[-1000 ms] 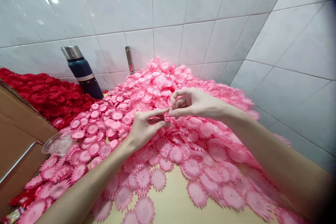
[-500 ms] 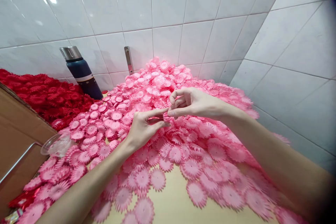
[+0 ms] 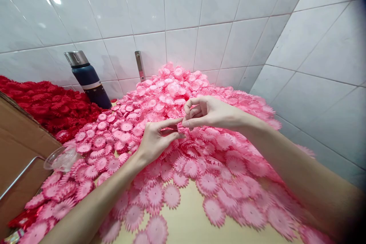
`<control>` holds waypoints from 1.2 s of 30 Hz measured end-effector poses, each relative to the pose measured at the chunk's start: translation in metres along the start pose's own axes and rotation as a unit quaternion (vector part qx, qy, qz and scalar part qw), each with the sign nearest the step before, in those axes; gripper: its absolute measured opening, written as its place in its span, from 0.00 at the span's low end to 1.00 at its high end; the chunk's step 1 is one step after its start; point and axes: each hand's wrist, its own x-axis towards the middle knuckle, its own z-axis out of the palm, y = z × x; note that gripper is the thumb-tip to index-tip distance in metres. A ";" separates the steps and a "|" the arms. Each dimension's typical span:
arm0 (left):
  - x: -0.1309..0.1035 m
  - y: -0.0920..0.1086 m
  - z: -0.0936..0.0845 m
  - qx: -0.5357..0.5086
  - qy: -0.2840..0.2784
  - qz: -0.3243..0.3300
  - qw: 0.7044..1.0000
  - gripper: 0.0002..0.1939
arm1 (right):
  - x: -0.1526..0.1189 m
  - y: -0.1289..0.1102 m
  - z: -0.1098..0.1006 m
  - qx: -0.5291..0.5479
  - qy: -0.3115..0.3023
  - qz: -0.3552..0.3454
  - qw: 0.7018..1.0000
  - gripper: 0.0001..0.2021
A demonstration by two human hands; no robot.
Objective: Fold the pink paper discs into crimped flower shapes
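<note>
Pink shows between the fingertips: the left hand [image 3: 156, 139] reaches in from the lower left, index finger and thumb stretched forward, pinching a small pink piece [image 3: 180, 126]. The right hand [image 3: 204, 111] comes from the right, fingers curled, thumb and index fingertip pinching at the piece's near-right edge. The piece lies between both hands, above the pink pile [image 3: 171, 93] — its long axis and facing cannot be told, fingers covering much of it. What shows looks deeper pink than the toothed discs [image 3: 172, 196] below.
</note>
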 end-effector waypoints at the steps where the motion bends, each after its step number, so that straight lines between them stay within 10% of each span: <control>1: 0.000 0.000 0.000 -0.001 0.000 0.000 1.000 0.20 | 0.000 0.000 0.000 0.000 0.000 0.000 1.000 0.11; 36: 0.000 0.002 0.001 0.012 -0.002 -0.002 1.000 0.19 | 0.001 0.000 0.001 0.005 -0.004 0.003 1.000 0.11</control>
